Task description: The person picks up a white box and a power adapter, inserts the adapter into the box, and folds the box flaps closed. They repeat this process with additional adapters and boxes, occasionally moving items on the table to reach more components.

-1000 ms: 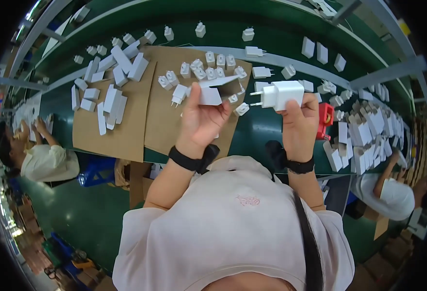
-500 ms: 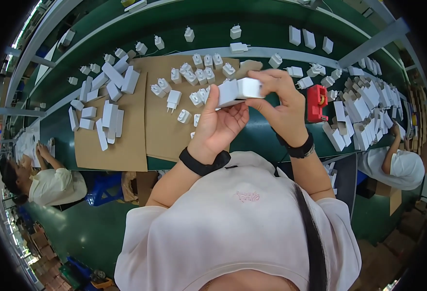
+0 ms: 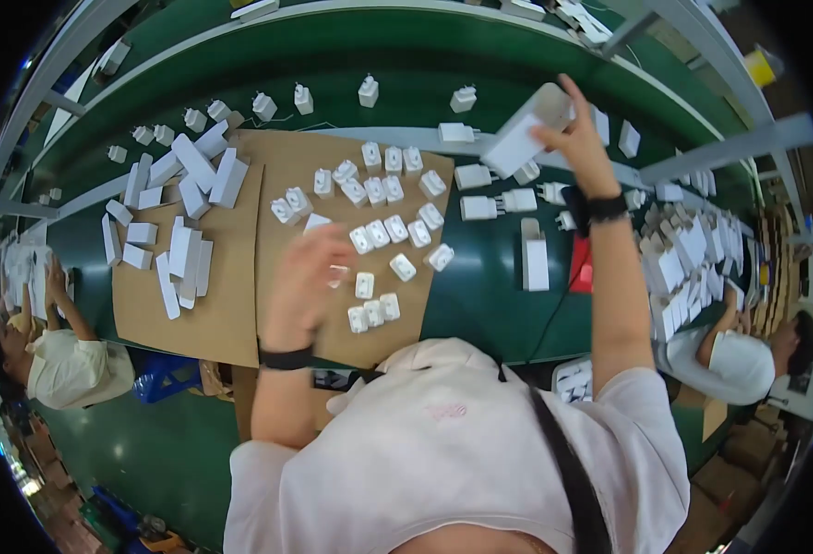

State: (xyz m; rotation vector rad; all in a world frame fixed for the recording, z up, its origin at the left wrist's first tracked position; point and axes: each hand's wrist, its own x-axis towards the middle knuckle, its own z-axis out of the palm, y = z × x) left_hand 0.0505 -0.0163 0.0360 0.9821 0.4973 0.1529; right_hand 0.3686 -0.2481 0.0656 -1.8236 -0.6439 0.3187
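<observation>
My right hand (image 3: 573,138) reaches to the far right of the table, its fingers and thumb around a long white box (image 3: 522,134) held at a slant. Over the brown cardboard sheet (image 3: 282,157), my left hand (image 3: 307,277) is smeared by motion, its fingers unclear. A white plug charger (image 3: 316,222) shows at its fingertips; I cannot tell whether it is held. To the right of that hand, several white chargers (image 3: 393,229) stand on the cardboard. Another white box (image 3: 535,260) lies on the green table, beside a red tape dispenser (image 3: 582,263) partly hidden by my right forearm.
White boxes (image 3: 185,247) lie piled on the left cardboard. At right is a heap of open white boxes (image 3: 688,249). More chargers (image 3: 368,90) line the table's far side. A grey frame post (image 3: 734,148) rises at right. Co-workers sit at left (image 3: 70,369) and right (image 3: 734,365).
My hands, which were together on a white box, have parted. The right has gone far and right, now holding a white box; the left has moved left over the chargers. The view has shifted.
</observation>
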